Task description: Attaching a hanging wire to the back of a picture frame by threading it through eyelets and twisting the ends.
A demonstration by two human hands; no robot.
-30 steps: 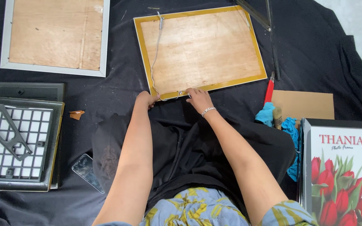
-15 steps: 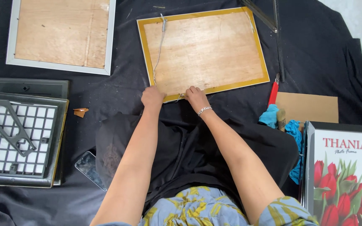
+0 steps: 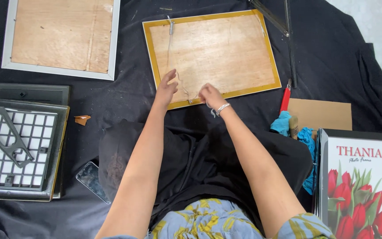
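Observation:
A gold-edged picture frame (image 3: 226,48) lies face down on black cloth, its plywood back showing. A thin wire (image 3: 171,44) runs from a small fitting at the frame's top left down to its lower edge. My left hand (image 3: 165,88) is over the frame's lower left corner, fingers pinching the wire. My right hand (image 3: 209,95), with a bracelet at the wrist, holds the wire's end at a small fitting on the lower edge.
A silver-edged frame (image 3: 5,44) lies face down at top left. Stacked dark frames with a stand (image 3: 18,146) sit at the left, a phone (image 3: 91,179) near my knee. A red-handled tool (image 3: 284,99), cardboard (image 3: 321,113), blue cloth (image 3: 281,121) and a tulip-print frame (image 3: 357,181) lie at the right.
My left hand has lifted from the frame's lower edge onto the board, drawing the wire up. My right hand has curled tighter at the lower fitting.

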